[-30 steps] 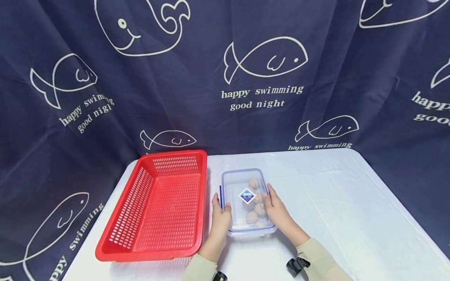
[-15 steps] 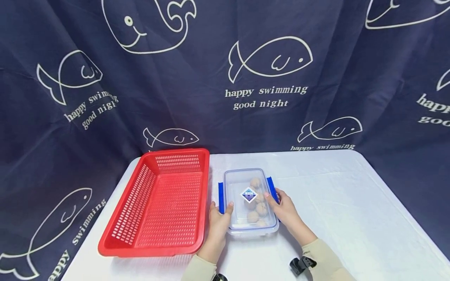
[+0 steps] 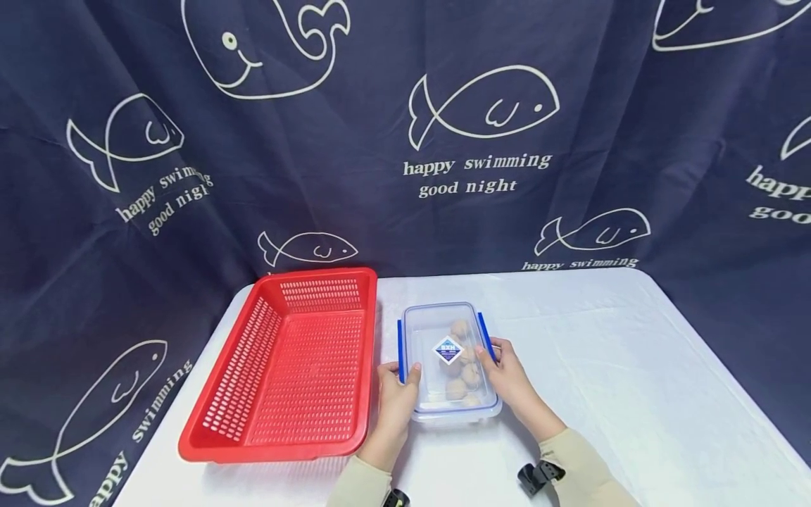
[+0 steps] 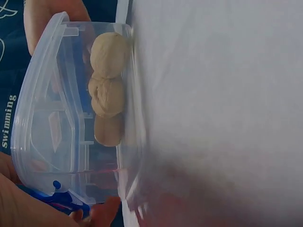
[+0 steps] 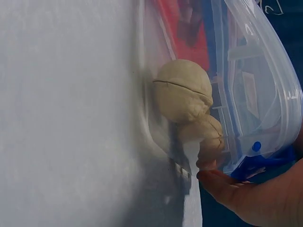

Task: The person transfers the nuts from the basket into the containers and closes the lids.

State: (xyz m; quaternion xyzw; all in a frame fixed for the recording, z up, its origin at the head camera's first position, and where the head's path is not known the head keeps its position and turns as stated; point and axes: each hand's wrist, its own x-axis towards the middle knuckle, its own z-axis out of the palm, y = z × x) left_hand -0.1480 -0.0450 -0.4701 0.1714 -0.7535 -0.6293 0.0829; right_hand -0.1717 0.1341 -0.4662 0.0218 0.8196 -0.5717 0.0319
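A clear plastic food container (image 3: 424, 384) with a lid, blue side clips and a diamond-shaped label stands on the table. Several walnuts (image 3: 470, 375) lie inside, mostly along its right side. My left hand (image 3: 398, 401) grips the container's left side, thumb on the lid's edge and fingers at the left blue clip (image 3: 401, 345). On the opposite side my right hand (image 3: 510, 377) holds it likewise, thumb on the lid and fingers around the right blue clip (image 3: 486, 336). The left wrist view shows blue plastic (image 4: 64, 201) beside the left hand's fingers.
Close to the container's left stands a large red perforated basket (image 3: 364, 366). Both rest on a white-covered table (image 3: 589, 359). A dark blue curtain (image 3: 367, 141) with white fish drawings hangs behind.
The right blue clip, hidden a second ago, came into view. Both clips looked broad and swung outward half a second ago; now they show as narrower strips under the fingers.
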